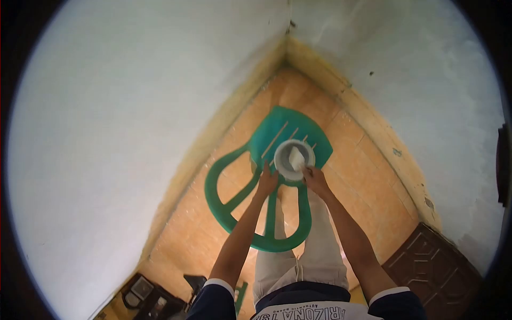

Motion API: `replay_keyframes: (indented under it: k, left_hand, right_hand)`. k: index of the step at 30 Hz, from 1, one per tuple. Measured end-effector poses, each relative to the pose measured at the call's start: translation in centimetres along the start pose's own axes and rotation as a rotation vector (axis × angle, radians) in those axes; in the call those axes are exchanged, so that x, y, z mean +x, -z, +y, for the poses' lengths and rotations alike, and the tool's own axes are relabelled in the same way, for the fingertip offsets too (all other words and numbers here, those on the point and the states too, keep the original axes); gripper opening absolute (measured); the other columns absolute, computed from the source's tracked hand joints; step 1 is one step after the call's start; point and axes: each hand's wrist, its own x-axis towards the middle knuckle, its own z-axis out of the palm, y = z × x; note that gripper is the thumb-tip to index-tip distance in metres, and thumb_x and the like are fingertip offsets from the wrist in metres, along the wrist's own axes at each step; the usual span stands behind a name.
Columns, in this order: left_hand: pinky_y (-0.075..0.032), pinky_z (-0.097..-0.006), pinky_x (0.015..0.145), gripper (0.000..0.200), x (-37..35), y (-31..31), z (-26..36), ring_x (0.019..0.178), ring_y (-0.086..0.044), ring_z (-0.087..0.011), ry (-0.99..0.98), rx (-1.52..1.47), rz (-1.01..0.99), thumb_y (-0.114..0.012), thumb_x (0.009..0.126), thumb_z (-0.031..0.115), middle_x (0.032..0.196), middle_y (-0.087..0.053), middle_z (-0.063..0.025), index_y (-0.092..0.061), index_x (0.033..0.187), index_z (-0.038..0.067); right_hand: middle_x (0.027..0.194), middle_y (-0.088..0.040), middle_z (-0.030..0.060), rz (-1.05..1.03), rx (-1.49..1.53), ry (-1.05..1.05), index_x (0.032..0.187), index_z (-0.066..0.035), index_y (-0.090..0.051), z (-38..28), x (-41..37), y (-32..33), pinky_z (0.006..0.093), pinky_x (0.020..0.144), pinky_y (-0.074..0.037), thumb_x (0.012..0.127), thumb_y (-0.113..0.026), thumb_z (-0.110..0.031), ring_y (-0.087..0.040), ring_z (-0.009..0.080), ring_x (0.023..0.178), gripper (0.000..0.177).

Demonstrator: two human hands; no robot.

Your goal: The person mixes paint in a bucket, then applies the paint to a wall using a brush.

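Note:
A round grey bucket [281, 167] rests on the seat of a green plastic chair [273, 134]. At its left side, my left hand [268, 180] has its fingers along the outer wall and the thumb by the rim. My right hand [317, 180] is closed at the lower right rim. From its fingers a pale white piece [296, 158] reaches into the bucket; whether it is a cloth, a brush or a scraper I cannot make out. What lies at the bottom of the bucket is hard to see.
Two pale walls [122, 117] meet in a corner ahead, with a yellowish strip along their base. Orange floor tiles [368, 192] surround the chair. A brown panelled door [432, 266] stands at the lower right, and dark items [152, 298] lie at the lower left.

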Motion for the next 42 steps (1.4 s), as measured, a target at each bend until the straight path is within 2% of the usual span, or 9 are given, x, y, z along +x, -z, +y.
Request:
replay_keyframes:
  k: [3, 6, 9, 16, 20, 22, 31, 36, 42]
  left_hand:
    - [-0.043, -0.0422, 0.109, 0.061, -4.8, 3.1, 4.4, 0.135, -0.049, -0.0389, -0.142, -0.054, -0.039, -0.056, 0.099, 0.019, 0.151, -0.043, -0.0262, -0.032, 0.152, -0.001]
    - [-0.053, -0.0340, 0.091, 0.049, -10.5, 5.5, 7.4, 0.109, -0.060, -0.0200, -0.062, -0.386, -0.205, -0.054, 0.100, 0.010, 0.132, -0.056, -0.0124, -0.041, 0.147, 0.001]
    - [-0.055, -0.0330, 0.085, 0.041, -14.2, 6.7, 5.7, 0.109, -0.066, -0.0213, -0.342, 0.008, -0.242, -0.055, 0.098, 0.006, 0.132, -0.059, -0.0118, -0.051, 0.138, 0.004]
    - [-0.056, -0.0327, 0.083, 0.040, -23.7, 7.1, 10.6, 0.101, -0.070, -0.0213, -0.038, -0.173, -0.579, -0.056, 0.096, 0.005, 0.125, -0.066, -0.0125, -0.052, 0.137, 0.004]
    - [-0.058, -0.0351, 0.088, 0.038, -25.6, 4.2, 14.3, 0.104, -0.069, -0.0228, -0.381, 0.138, -0.748, -0.057, 0.096, 0.001, 0.122, -0.066, -0.0160, -0.053, 0.133, 0.000]
    - [-0.058, -0.0359, 0.089, 0.035, -28.5, 2.8, 19.4, 0.103, -0.069, -0.0234, -0.334, 0.137, -0.782, -0.058, 0.096, 0.000, 0.119, -0.066, -0.0171, -0.054, 0.130, -0.002]
    - [-0.059, -0.0312, 0.067, 0.017, -34.6, -15.3, 28.3, 0.070, -0.068, -0.0157, -0.592, 0.229, -1.025, -0.068, 0.097, 0.013, 0.081, -0.067, -0.0092, -0.065, 0.092, -0.004]
    - [-0.055, -0.0281, 0.065, 0.016, -42.3, -29.2, 30.4, 0.067, -0.064, -0.0126, -0.689, 0.235, -1.178, -0.063, 0.100, 0.013, 0.078, -0.064, -0.0058, -0.066, 0.098, -0.003]
    - [-0.060, -0.0319, 0.081, 0.024, -53.0, -41.0, 32.1, 0.089, -0.070, -0.0172, -0.735, 0.217, -1.381, -0.059, 0.102, 0.014, 0.102, -0.070, -0.0115, -0.064, 0.117, -0.004]
  right_hand:
    - [0.065, -0.057, 0.0014, -0.120, 0.306, -0.051, 0.087, -0.004, -0.063, -6.4, -7.4, 4.7, 0.0253, 0.048, -0.039, 0.105, -0.050, -0.037, -0.049, 0.0076, 0.053, 0.040]
    - [0.066, -0.056, 0.0006, -0.025, 0.312, -0.023, 0.093, -0.004, -0.065, -9.0, -13.7, 7.1, 0.0235, 0.047, -0.037, 0.105, -0.050, -0.038, -0.048, 0.0062, 0.052, 0.039]
    - [0.069, -0.058, 0.0011, 0.046, 0.412, 0.022, 0.102, -0.003, -0.066, -13.5, -20.6, 8.5, 0.0238, 0.047, -0.040, 0.105, -0.053, -0.036, -0.049, 0.0069, 0.053, 0.036]
    - [0.074, -0.062, 0.0024, 0.323, 0.743, 0.076, 0.109, -0.001, -0.064, -12.3, -32.4, 7.6, 0.0233, 0.052, -0.043, 0.107, -0.052, -0.030, -0.052, 0.0067, 0.056, 0.032]
    - [0.075, -0.061, 0.0025, 0.519, 0.823, 0.117, 0.106, 0.000, -0.065, -10.9, -38.2, 8.5, 0.0245, 0.055, -0.045, 0.105, -0.055, -0.030, -0.055, 0.0088, 0.060, 0.032]
    - [0.074, -0.061, 0.0024, 0.617, 0.875, 0.134, 0.107, 0.000, -0.065, -9.3, -40.9, 9.7, 0.0240, 0.055, -0.044, 0.105, -0.055, -0.030, -0.055, 0.0086, 0.060, 0.032]
    - [0.074, -0.063, 0.0038, 1.028, 0.902, 0.269, 0.107, 0.001, -0.066, 0.9, -55.7, 18.0, 0.0239, 0.055, -0.044, 0.105, -0.055, -0.030, -0.055, 0.0082, 0.060, 0.033]
    - [0.075, -0.063, 0.0043, 1.171, 0.861, 0.261, 0.107, 0.002, -0.066, 8.3, -63.7, 22.6, 0.0253, 0.057, -0.045, 0.105, -0.055, -0.031, -0.056, 0.0091, 0.061, 0.035]
    - [0.075, -0.063, 0.0047, 1.313, 0.811, 0.228, 0.105, 0.003, -0.065, 14.1, -74.7, 26.0, 0.0269, 0.058, -0.046, 0.105, -0.055, -0.031, -0.056, 0.0100, 0.063, 0.035]
